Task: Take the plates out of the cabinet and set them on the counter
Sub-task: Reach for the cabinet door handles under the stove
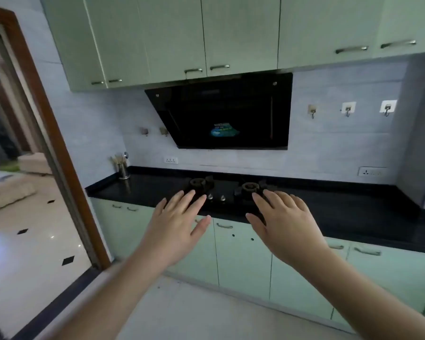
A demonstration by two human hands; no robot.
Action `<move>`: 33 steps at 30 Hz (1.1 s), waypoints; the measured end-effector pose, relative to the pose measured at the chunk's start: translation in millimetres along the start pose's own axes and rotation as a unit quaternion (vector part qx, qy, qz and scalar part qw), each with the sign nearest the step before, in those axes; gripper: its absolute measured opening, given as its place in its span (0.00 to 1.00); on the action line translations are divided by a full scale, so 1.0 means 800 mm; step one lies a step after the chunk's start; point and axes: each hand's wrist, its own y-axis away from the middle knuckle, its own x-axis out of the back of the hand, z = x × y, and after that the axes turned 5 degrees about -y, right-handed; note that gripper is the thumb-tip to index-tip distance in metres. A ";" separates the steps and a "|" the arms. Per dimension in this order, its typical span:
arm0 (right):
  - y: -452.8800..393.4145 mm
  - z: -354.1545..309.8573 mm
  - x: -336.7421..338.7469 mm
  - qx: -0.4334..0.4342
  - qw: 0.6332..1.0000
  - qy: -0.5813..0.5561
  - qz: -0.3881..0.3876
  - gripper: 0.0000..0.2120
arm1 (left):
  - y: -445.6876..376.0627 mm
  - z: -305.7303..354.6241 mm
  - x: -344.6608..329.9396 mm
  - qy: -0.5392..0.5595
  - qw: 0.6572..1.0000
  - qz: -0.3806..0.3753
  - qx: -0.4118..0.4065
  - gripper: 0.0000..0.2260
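Observation:
No plates are in view. Pale green upper cabinets [177, 38] run along the top of the wall, all doors closed. Pale green lower cabinets [243, 256] sit under the black counter [353, 214], also closed. My left hand [177, 224] and my right hand [285, 222] are stretched out in front of me, palms down, fingers spread, holding nothing. Both hover in the air in front of the counter's front edge, at the level of the stove.
A two-burner gas stove [223, 190] is set into the counter, under a black range hood [226, 114]. A utensil holder [122, 168] stands at the counter's left end. A wooden door frame [47, 114] borders the left. Wall hooks [349, 109] hang at right.

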 end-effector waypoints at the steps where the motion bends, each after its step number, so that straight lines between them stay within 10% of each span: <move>1: -0.010 -0.009 -0.009 0.002 1.000 -0.004 -0.008 0.30 | -0.003 -0.011 -0.005 -0.003 1.000 -0.009 0.009 0.34; 18: -0.176 -0.175 -0.160 0.035 0.996 -0.003 -0.079 0.37 | -0.063 -0.236 -0.113 0.022 0.999 -0.028 0.021 0.29; 33: -0.271 -0.042 -0.307 -0.076 0.988 -0.020 -0.135 0.39 | -0.273 -0.201 -0.291 0.062 0.995 -0.060 -0.055 0.30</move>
